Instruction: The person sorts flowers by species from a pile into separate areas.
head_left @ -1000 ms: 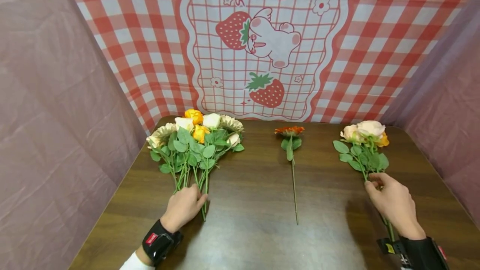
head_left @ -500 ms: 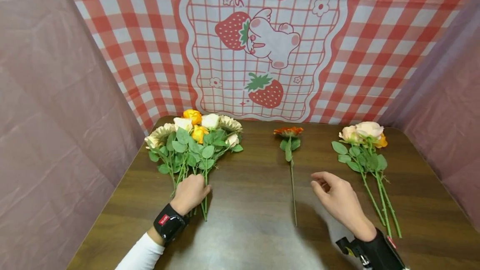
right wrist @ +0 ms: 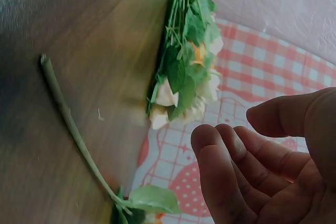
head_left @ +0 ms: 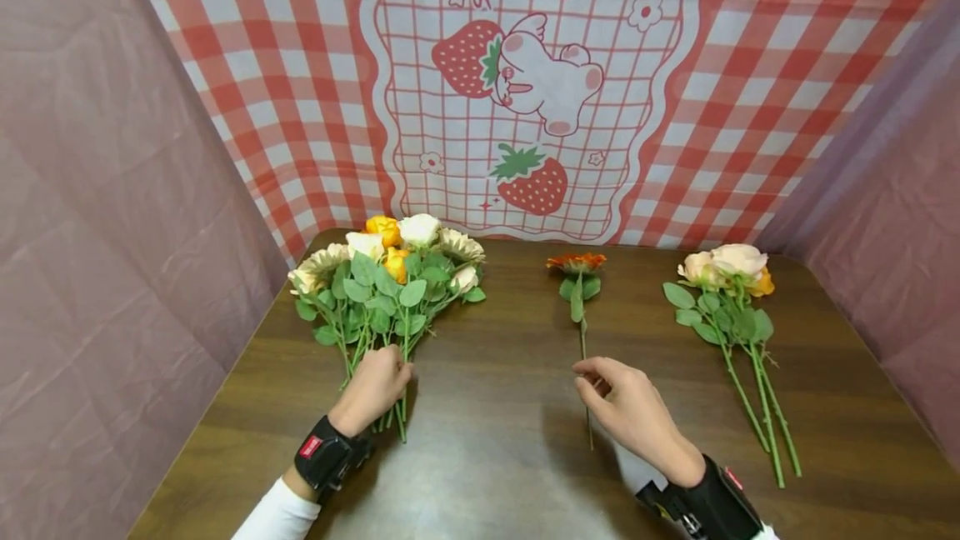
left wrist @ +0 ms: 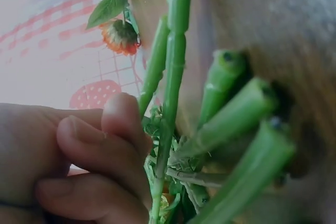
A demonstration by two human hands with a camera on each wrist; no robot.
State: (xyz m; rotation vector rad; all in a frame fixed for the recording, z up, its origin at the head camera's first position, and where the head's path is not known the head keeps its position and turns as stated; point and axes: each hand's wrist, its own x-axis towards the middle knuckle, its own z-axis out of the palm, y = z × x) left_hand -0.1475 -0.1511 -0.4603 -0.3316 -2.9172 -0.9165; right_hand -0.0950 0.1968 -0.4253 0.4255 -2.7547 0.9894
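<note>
At the left of the table lies a bunch of flowers, with white roses, yellow-orange blooms and cream daisy-like heads. My left hand grips green stems of this bunch, its fingers curled beside them in the left wrist view. A single orange daisy-like flower lies in the middle, head toward the backdrop. Over its thin stem hovers my right hand, thumb and fingers loosely bent with a gap between them. Nothing is between those fingers in the right wrist view.
To the right, a smaller bunch of pale roses and one orange bloom lies on the brown wooden table. A red-and-white checked strawberry cloth hangs behind the table's far edge. Pinkish curtains flank both sides.
My right hand has let go of the right bunch and moved left to the orange flower's stem. My left hand stays at its bunch, where a white rose has shifted slightly toward the backdrop.
</note>
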